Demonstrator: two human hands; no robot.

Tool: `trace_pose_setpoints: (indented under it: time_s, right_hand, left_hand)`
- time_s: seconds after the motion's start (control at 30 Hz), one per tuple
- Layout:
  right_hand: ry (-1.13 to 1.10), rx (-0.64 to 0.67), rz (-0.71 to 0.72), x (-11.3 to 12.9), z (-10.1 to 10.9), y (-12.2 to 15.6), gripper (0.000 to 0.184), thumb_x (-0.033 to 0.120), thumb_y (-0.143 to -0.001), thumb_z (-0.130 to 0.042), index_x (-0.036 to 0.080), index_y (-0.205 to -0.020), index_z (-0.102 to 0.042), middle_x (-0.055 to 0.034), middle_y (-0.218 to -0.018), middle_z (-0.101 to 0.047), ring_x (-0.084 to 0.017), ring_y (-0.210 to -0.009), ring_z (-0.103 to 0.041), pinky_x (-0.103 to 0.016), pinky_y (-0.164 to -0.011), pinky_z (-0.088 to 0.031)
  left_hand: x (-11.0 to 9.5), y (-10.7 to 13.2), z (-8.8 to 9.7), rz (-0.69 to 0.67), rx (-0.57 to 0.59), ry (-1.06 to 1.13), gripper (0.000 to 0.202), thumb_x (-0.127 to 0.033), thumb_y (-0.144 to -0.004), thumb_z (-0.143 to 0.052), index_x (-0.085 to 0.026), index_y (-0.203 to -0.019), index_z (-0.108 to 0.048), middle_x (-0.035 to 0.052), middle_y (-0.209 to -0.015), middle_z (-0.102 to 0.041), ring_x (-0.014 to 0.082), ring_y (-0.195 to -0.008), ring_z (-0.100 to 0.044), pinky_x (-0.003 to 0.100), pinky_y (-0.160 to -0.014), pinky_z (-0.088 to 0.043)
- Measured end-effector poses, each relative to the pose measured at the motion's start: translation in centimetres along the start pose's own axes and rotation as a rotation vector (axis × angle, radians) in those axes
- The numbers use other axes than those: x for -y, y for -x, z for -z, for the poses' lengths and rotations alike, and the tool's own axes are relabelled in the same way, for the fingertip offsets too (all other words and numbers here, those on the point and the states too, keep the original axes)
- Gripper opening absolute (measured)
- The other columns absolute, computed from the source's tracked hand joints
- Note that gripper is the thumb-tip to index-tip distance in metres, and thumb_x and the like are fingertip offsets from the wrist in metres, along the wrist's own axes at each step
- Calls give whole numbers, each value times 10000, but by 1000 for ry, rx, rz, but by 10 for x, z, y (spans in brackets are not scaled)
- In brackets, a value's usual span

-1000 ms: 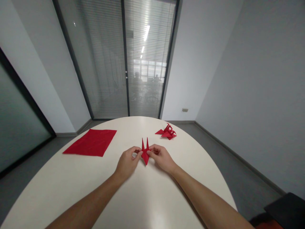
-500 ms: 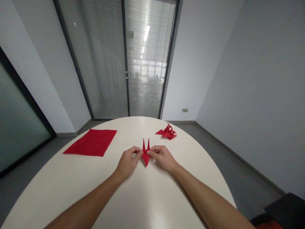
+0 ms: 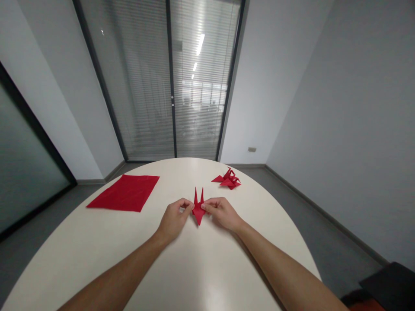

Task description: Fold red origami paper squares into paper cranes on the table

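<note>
A red folded origami paper [image 3: 199, 212] is held in front of me over the table, two narrow spikes pointing away from me and a broader tip pointing toward me. My left hand [image 3: 175, 219] pinches its left edge between thumb and fingers. On the opposite edge, my right hand [image 3: 223, 212] grips the paper the same way, thumb on top. The fingertips under the paper are partly hidden.
Flat red paper [image 3: 125, 193] lies at the left of the round white table [image 3: 207, 276]. Several red folded paper cranes [image 3: 229, 179] sit in a cluster at the far right. A black chair [image 3: 391, 285] stands at lower right, beyond the table edge.
Both hands keep their hold on the folded paper. My right thumb has shifted slightly right, and a little more of the paper's middle shows between the hands.
</note>
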State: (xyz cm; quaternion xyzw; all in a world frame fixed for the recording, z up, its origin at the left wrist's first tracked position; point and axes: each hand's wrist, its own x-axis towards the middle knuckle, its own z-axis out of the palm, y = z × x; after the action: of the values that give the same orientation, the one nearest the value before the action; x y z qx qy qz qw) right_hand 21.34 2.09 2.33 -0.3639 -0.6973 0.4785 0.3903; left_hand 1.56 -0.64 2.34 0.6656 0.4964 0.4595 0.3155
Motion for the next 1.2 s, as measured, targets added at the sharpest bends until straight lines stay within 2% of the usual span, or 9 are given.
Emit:
trace_pose_setpoints:
  time_s: [0.33, 0.57, 0.77, 0.93, 1.2]
  right_hand:
    - [-7, -26, -33, -1, -5, -1, 364, 506, -837, -673, 143, -823, -689, -1, -679, -623, -126, -606, -486, -259, -594, -355]
    - [-52, 6, 5, -5, -6, 0, 310, 463, -856, -665, 154, -844, -653, -4, -720, -623, -130, -635, -510, -262, -626, -386]
    - [3, -42, 55, 0, -4, 1, 313, 465, -866, -662, 154, -853, -694, -22, -746, -664, -144, -662, -544, -269, -652, -417]
    - [71, -88, 52, 2, -1, 0, 335, 483, -863, -664, 159, -899, -743, -42, -777, -706, -164, -688, -572, -287, -663, -434]
    - [31, -70, 71, -11, -1, -2, 287, 435, -871, -668, 169, -956, -737, -55, -883, -737, -184, -768, -627, -317, -759, -481]
  left_hand:
    - [3, 0, -2, 10, -15, 0, 244, -367, -879, -565, -181, -858, -722, 42, -824, -747, 205, -783, -670, 294, -711, -486]
    - [2, 2, -4, 9, 16, -13, 237, -360, -886, -580, -180, -905, -733, 38, -847, -749, 192, -770, -670, 278, -684, -484]
    - [1, 4, -2, -61, -6, -19, 229, -314, -902, -552, -177, -965, -724, 52, -898, -736, 182, -798, -667, 260, -670, -491]
    - [1, 5, -1, -137, -15, -106, 234, -252, -884, -550, -186, -1045, -705, 41, -888, -687, 155, -745, -626, 248, -645, -484]
    - [6, 4, -2, -71, 16, -78, 239, -275, -865, -598, -191, -1065, -697, 59, -1002, -722, 169, -814, -659, 253, -647, -511]
